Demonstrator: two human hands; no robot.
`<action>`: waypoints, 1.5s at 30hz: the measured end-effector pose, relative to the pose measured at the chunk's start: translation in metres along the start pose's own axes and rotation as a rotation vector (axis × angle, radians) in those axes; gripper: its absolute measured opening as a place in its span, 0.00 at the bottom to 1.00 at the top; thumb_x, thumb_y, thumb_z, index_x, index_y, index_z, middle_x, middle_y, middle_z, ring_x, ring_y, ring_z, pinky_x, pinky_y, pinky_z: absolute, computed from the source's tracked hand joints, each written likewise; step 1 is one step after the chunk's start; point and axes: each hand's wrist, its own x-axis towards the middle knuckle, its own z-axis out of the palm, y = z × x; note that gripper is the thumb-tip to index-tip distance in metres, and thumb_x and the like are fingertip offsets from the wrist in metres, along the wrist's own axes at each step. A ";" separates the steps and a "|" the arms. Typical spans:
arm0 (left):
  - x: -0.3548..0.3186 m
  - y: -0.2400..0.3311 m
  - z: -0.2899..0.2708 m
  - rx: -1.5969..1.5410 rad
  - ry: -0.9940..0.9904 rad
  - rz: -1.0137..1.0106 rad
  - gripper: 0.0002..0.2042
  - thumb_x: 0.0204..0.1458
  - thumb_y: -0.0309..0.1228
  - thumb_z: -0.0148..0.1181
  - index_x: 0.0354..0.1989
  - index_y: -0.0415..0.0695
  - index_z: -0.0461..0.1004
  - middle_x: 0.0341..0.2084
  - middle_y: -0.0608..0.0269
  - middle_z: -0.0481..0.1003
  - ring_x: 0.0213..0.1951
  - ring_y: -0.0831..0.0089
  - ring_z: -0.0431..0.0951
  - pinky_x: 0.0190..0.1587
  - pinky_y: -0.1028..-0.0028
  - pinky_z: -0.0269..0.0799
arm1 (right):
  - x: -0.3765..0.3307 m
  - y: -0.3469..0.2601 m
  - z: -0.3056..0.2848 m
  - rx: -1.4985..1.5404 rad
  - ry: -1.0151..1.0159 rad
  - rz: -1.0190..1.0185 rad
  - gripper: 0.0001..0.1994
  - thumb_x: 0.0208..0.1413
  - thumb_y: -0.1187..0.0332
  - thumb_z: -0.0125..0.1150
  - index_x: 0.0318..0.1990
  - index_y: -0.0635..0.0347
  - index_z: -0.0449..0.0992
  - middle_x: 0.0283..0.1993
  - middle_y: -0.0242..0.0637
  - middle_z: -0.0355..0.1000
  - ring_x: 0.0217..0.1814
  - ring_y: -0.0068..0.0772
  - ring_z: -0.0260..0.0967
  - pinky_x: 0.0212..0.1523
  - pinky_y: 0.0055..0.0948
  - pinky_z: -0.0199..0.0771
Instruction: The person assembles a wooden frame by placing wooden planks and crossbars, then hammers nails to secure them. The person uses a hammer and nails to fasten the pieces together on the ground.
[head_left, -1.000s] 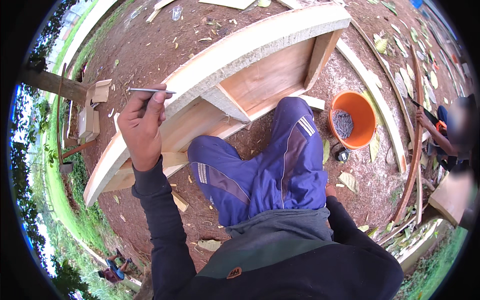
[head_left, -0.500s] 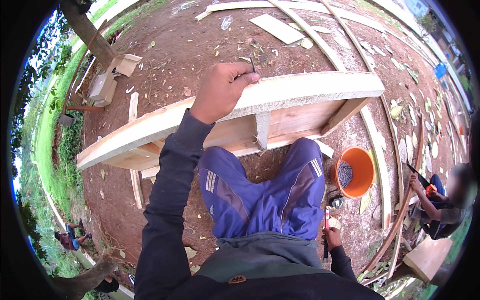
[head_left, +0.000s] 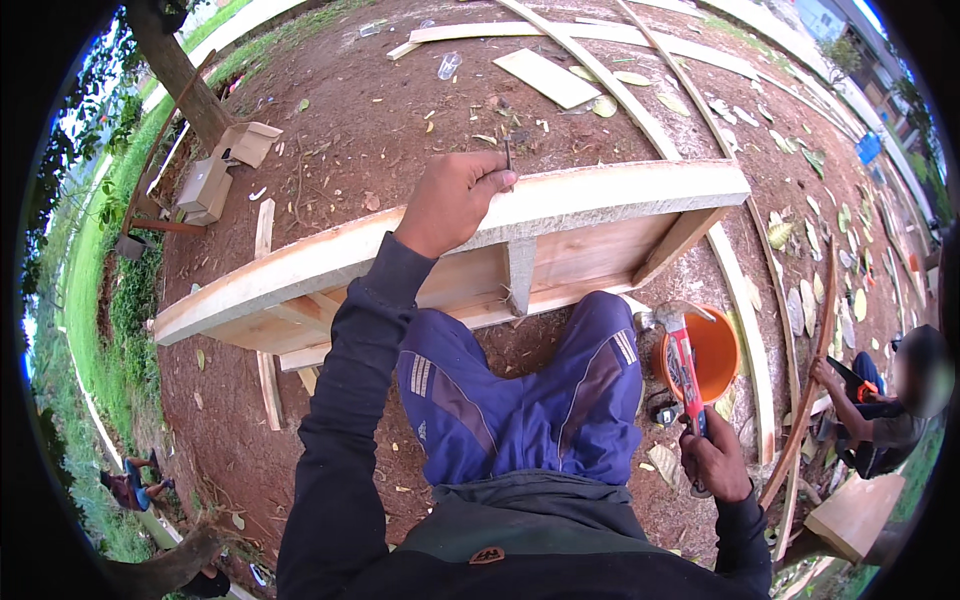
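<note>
My left hand (head_left: 450, 203) pinches a dark nail (head_left: 508, 152) between thumb and fingers. The nail points up at the top edge of a pale wooden frame (head_left: 610, 187), which stands on its side across my knees' front. A short crosspiece (head_left: 519, 275) and a panel show on the frame's near side. My right hand (head_left: 718, 460) is wrapped round the handle of a claw hammer (head_left: 683, 362), red and black with a metal head. Raised beside my right knee, the hammer covers part of an orange bucket (head_left: 725, 350).
A tape measure (head_left: 663, 411) lies on the soil beside the bucket. Long planks (head_left: 748, 340) run along the right and far side. Another person (head_left: 880, 420) sits at the right with a saw. A cardboard box (head_left: 206, 190) rests near the tree (head_left: 175, 75).
My right hand has brought the hammer up and forward from low beside my hip to in front of the bucket. The left hand keeps the nail at the same place on the frame.
</note>
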 end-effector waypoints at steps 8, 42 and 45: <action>-0.001 0.003 -0.002 0.084 -0.024 -0.037 0.12 0.61 0.34 0.61 0.38 0.36 0.82 0.25 0.49 0.79 0.27 0.63 0.77 0.35 0.66 0.71 | 0.043 -0.114 -0.008 -0.311 0.019 -0.573 0.22 0.71 0.58 0.53 0.61 0.67 0.68 0.28 0.38 0.71 0.24 0.30 0.67 0.28 0.32 0.64; -0.008 0.000 0.003 0.069 0.059 0.047 0.09 0.57 0.31 0.65 0.38 0.37 0.83 0.31 0.45 0.80 0.33 0.48 0.80 0.36 0.59 0.73 | 0.063 -0.236 0.011 -0.508 0.319 -1.001 0.19 0.74 0.57 0.48 0.36 0.66 0.69 0.20 0.46 0.60 0.21 0.48 0.59 0.28 0.43 0.62; -0.005 0.001 0.005 0.056 0.070 0.063 0.09 0.57 0.31 0.65 0.39 0.37 0.83 0.32 0.45 0.80 0.33 0.48 0.81 0.37 0.60 0.74 | 0.077 -0.214 0.010 -0.885 0.226 -0.991 0.16 0.72 0.60 0.52 0.35 0.65 0.68 0.22 0.54 0.62 0.24 0.62 0.62 0.29 0.51 0.60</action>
